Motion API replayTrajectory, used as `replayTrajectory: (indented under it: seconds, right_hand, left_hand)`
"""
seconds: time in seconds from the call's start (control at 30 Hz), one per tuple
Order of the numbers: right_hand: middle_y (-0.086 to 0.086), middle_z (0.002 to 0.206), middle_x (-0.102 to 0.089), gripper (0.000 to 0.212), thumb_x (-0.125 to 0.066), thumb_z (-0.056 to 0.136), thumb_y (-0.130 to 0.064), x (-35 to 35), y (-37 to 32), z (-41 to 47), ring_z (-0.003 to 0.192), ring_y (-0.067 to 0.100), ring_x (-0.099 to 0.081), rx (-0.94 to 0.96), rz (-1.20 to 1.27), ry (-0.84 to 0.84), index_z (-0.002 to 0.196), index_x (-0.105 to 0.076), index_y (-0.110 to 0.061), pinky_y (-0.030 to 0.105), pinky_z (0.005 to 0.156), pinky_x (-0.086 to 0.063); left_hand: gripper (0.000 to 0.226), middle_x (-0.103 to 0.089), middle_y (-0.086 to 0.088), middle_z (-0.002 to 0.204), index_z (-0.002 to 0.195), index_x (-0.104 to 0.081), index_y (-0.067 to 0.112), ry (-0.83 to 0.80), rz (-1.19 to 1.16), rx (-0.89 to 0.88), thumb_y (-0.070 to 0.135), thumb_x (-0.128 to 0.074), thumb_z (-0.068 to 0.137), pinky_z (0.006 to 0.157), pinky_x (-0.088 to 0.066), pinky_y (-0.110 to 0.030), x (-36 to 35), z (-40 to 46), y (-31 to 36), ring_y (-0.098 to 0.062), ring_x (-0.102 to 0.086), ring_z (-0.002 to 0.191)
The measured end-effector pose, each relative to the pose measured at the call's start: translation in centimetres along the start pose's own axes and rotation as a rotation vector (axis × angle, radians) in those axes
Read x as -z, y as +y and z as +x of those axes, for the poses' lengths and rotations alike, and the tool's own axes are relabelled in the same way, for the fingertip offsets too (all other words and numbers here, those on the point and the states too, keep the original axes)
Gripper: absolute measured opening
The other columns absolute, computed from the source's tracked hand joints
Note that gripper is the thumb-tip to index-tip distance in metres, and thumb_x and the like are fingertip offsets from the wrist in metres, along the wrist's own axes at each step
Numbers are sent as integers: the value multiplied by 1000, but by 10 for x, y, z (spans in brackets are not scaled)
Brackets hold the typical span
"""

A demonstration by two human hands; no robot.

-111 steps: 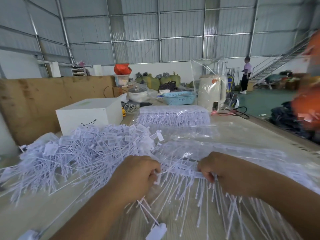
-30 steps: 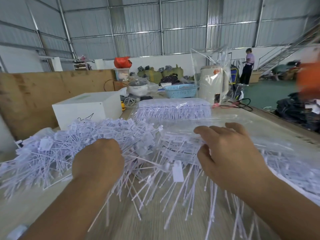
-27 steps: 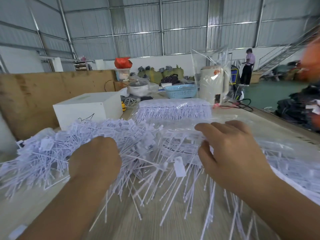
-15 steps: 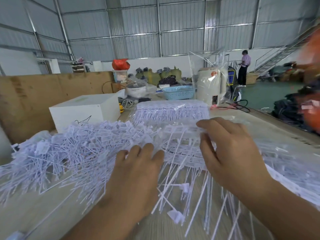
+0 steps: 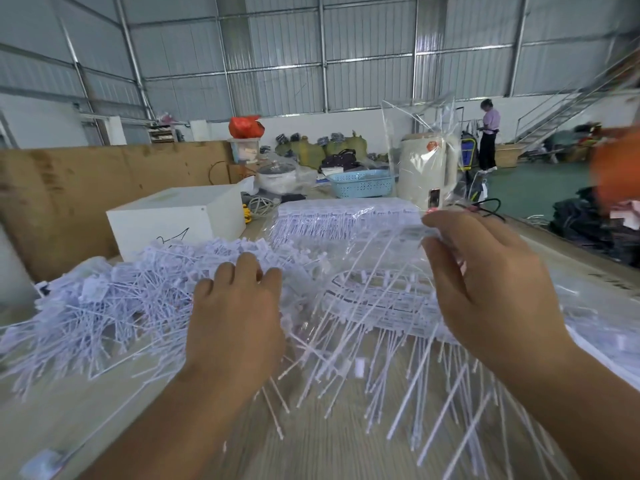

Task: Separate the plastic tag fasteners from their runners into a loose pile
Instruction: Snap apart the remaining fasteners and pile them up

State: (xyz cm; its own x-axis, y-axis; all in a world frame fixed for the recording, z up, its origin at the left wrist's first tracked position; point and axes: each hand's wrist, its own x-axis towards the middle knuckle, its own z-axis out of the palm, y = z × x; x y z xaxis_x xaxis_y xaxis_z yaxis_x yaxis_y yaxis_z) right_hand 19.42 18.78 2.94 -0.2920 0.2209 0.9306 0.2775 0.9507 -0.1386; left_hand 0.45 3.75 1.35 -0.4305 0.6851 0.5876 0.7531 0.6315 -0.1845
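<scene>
From the head camera, the left hand (image 5: 235,327) lies palm down with its fingers straight and close together, the fingertips resting on the near edge of the loose pile of fasteners (image 5: 114,299), a heap of separated white tag fasteners spread over the left part of the wooden table (image 5: 329,448). The right hand (image 5: 485,289) is raised above the table, back towards the camera, fingers loosely curved and slightly apart; its thumb and forefinger close on the right end of a strip of fasteners (image 5: 377,299) still joined to the runner, whose long stems fan down towards the table edge. Whether the remaining fingers touch the strip cannot be told, since motion blur smears that area. Behind the hands, a clear bag of unseparated fasteners (image 5: 346,220) lies flat on the table, with a white box (image 5: 173,220) to its left. Farther back stand a blue basket (image 5: 362,183) and a cream appliance wrapped in plastic (image 5: 427,168). A person (image 5: 489,133) stands far off near a staircase.
</scene>
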Motion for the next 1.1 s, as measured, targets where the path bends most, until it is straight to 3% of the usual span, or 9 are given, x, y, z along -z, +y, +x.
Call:
replayTrajectory:
  seconds: [0.07, 0.17, 0.27, 0.4, 0.57, 0.73, 0.9, 1.0, 1.1]
  right_hand:
    - [13, 90, -69, 19, -64, 88, 1, 2, 0, 1, 78, 35, -64, 6, 0, -27, 107, -68, 0, 36, 65, -52]
    - [10, 87, -69, 14, -64, 85, -1, 5, 1, 4, 76, 34, -63, 30, -23, -128, 97, -70, -3, 43, 60, -55]
    - [5, 85, -67, 13, -61, 86, -6, 6, 4, 5, 75, 29, -61, 0, -14, -266, 95, -70, -7, 44, 57, -54]
    - [3, 86, -65, 15, -59, 88, -9, 2, 6, 4, 74, 26, -60, -19, 10, -346, 98, -71, -9, 45, 57, -53]
    - [1, 87, -65, 15, -60, 88, -8, -1, 3, 1, 75, 24, -59, -37, 60, -377, 98, -70, -10, 45, 59, -53]
    - [2, 85, -64, 14, -60, 88, -6, -3, 3, 1, 75, 22, -59, -47, 69, -390, 97, -70, -9, 45, 59, -53]
    - [0, 86, -63, 14, -60, 89, -8, -5, 3, 0, 76, 21, -58, -59, 69, -427, 97, -70, -10, 45, 61, -53]
    - [0, 86, -64, 14, -60, 89, -8, -6, 4, 0, 76, 22, -59, -63, 61, -425, 96, -71, -11, 46, 60, -53]
    - [-2, 86, -65, 14, -59, 88, -10, -5, 6, 1, 76, 21, -61, -89, 45, -417, 96, -70, -13, 44, 61, -54]
  left_hand:
    - [55, -56, -16, 95, 97, -68, 6, 75, -49, -31, -9, -68, 44, 69, -43, -45, 0, 1, 4, -37, -54, 82]
    - [54, -43, -6, 107, 114, -53, 16, -6, 5, -24, 2, -58, 62, 81, -31, -39, -1, -1, 11, -28, -41, 95]
    - [39, -37, 6, 83, 102, -44, 22, -28, 7, 2, 7, -51, 66, 74, -19, -34, 0, -1, 14, -17, -33, 74]
    - [29, -33, 8, 53, 89, -30, 27, -56, -15, -25, 15, -55, 78, 61, -21, -28, 3, -1, 13, -9, -26, 45]
    - [6, -49, 7, 59, 93, -39, 29, -55, -312, 12, 29, -42, 88, 44, -25, -25, 6, -2, 11, -14, -48, 53]
    - [17, -56, 7, 58, 91, -47, 35, -253, -541, -33, 48, -41, 83, 48, -31, -25, 1, -7, 7, -3, -51, 52]
    - [33, -65, 12, 68, 118, -50, 51, -532, -664, -234, 33, -54, 91, 51, -45, -26, -8, -9, 3, -1, -54, 47]
    - [30, -60, 35, 73, 115, -64, 41, -548, -688, -235, 25, -53, 93, 48, -37, -10, -8, -5, -4, 8, -55, 55]
    - [34, -65, 23, 86, 111, -64, 41, -670, -697, -273, 17, -52, 91, 60, -46, -13, -3, -5, -11, 3, -61, 69]
